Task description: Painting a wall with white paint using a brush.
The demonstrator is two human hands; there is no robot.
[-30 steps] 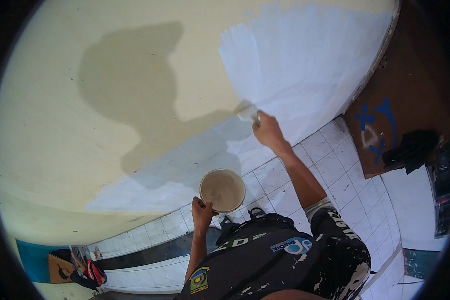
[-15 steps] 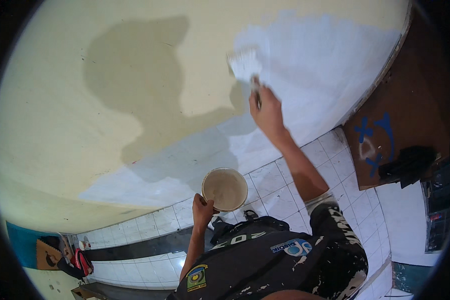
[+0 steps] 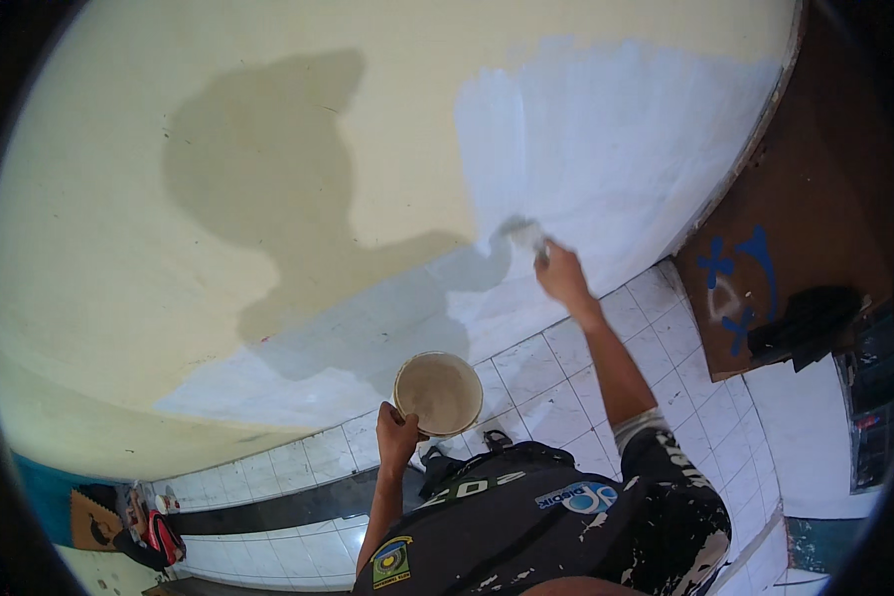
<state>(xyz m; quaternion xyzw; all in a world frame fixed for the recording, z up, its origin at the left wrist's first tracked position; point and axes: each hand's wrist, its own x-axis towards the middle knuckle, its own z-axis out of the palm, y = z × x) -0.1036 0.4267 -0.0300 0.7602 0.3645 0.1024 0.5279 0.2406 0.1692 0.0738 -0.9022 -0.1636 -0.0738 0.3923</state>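
Note:
My right hand [image 3: 564, 275] is closed round the handle of a wide paintbrush [image 3: 526, 235], whose bristles touch the freshly whitened part of the wall [image 3: 606, 139]. To the left, the wall keeps its cream-yellow colour [image 3: 407, 149], with my shadow falling across it. My left hand [image 3: 398, 437] grips the rim of a round paint bucket [image 3: 439, 394] in front of my body. Pale paint residue coats the inside of the bucket; how much liquid it holds I cannot tell.
White floor tiles [image 3: 526, 372] run along the foot of the wall, crossed by a dark strip [image 3: 268, 499]. At right stands a brown panel [image 3: 765, 219] with blue marks and a black cloth [image 3: 807, 323]. A red and black bag [image 3: 164, 536] lies far left.
My right hand has drawn the brush down the wall and slightly right, and white now covers the strip above it. The bucket has shifted slightly lower and left in view.

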